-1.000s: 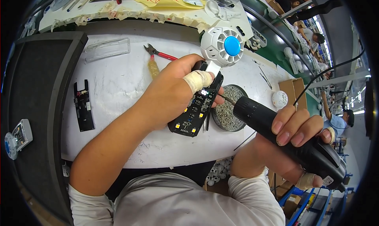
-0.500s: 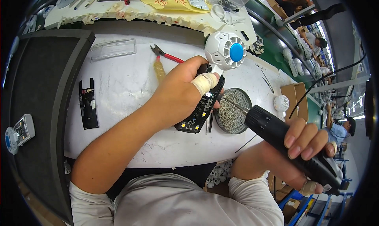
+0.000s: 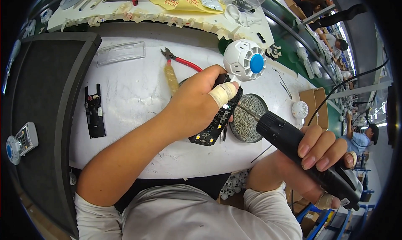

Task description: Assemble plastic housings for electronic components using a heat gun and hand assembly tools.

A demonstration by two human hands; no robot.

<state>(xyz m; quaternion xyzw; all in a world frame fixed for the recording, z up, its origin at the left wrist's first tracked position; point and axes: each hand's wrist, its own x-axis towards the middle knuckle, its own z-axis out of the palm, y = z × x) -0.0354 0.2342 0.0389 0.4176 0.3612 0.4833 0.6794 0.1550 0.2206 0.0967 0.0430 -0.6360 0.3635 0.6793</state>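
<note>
My left hand (image 3: 199, 99), its thumb wrapped in tape, grips a small device with a black body and an exposed circuit board (image 3: 213, 127). A white round head (image 3: 245, 60) with a blue centre sticks out at the device's far end. In my right hand (image 3: 320, 156) is a black electric screwdriver (image 3: 284, 133), tilted toward the device. The tip of its bit reaches the device's right edge beside my left fingers; whether it touches a screw I cannot tell. Beneath the bit stands a round dish of small screws (image 3: 248, 125).
Red-handled cutters (image 3: 186, 64) and a clear plastic cover (image 3: 121, 53) lie beyond my left hand. A black circuit part (image 3: 95, 112) rests farther left, beside a large black panel (image 3: 39, 127). At right are another white round head (image 3: 299, 109) and a cardboard box (image 3: 314, 104). Other people sit far right.
The device and my left hand have shifted slightly right and nearer to me. The screwdriver has moved a little left, bringing its bit up to the device's edge.
</note>
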